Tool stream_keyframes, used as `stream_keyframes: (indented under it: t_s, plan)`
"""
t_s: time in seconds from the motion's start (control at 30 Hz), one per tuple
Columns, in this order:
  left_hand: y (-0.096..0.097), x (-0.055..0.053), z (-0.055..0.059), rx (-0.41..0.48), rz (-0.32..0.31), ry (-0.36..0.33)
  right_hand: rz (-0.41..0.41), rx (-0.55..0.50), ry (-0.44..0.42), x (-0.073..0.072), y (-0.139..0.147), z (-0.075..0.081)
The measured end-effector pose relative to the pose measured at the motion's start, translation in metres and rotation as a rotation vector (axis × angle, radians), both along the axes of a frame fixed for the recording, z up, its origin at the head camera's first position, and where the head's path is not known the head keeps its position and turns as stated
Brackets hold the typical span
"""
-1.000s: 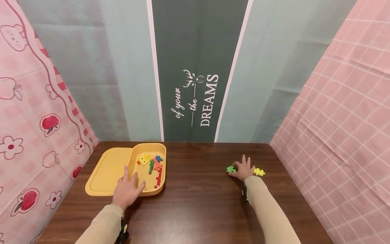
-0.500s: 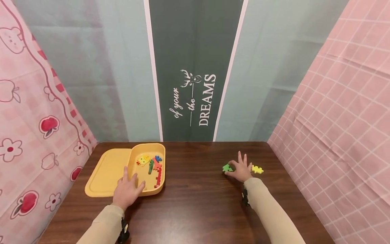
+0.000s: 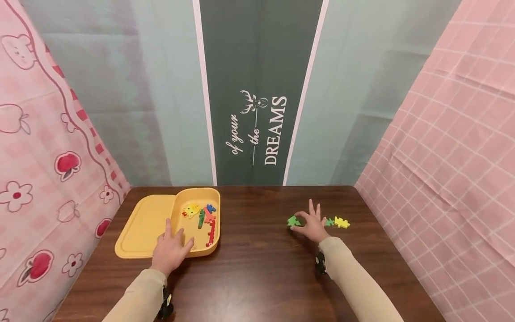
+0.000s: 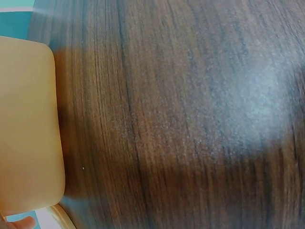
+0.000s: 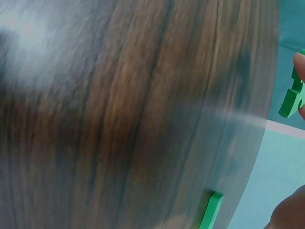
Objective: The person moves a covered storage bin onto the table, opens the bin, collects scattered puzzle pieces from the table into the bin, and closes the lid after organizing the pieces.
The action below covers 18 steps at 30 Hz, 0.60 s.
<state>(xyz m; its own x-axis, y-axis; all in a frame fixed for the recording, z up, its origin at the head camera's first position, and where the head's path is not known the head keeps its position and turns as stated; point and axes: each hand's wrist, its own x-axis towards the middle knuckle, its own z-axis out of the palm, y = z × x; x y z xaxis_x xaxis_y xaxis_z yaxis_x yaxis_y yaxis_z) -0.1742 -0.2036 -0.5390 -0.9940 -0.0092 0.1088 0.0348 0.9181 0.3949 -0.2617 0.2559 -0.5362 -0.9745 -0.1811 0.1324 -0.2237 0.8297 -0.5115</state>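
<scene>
In the head view my right hand [image 3: 314,225] pinches a light green puzzle piece [image 3: 293,221] between thumb and index finger, the other fingers raised. The same piece [image 3: 244,96] shows at the right edge of the right wrist view. Just right of the hand lies a darker green piece [image 3: 330,222] against a yellow piece [image 3: 342,222]. My left hand [image 3: 170,251] has its fingers spread over the near left corner of a yellow box [image 3: 218,214] and grips nothing. Inside the box are a yellow animal-face piece [image 3: 191,210], a green piece [image 3: 201,219] and several red and blue pieces.
A yellow lid [image 3: 141,228] lies left of the box on the brown wooden table [image 3: 253,268]. Behind the table hangs a grey-green curtain [image 3: 249,67], with pink cloths [image 3: 450,147] on both sides.
My right hand has moved left with the light green piece, away from the yellow one. The darker green piece beside the yellow one has come into sight. My left hand stays in place.
</scene>
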Motion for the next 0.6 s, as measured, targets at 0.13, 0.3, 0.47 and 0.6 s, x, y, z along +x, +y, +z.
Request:
stream_keyframes:
  t_s: [0.13, 0.3, 0.47, 0.6]
  plan:
    - [0.001, 0.0, -0.002, 0.001, 0.004, 0.011, 0.002, -0.024, 0.004, -0.002, -0.005, -0.002]
    - [-0.001, -0.001, -0.004, 0.008, 0.007, 0.018, 0.029, -0.064, 0.006, -0.001, -0.016, 0.0]
    - [0.0, -0.001, -0.003, 0.001, 0.002, 0.03, 0.055, -0.078, -0.014, 0.002, -0.027, 0.004]
    - [0.0, -0.001, -0.003, -0.004, -0.002, 0.039, 0.062, -0.083, -0.036, 0.003, -0.032, 0.004]
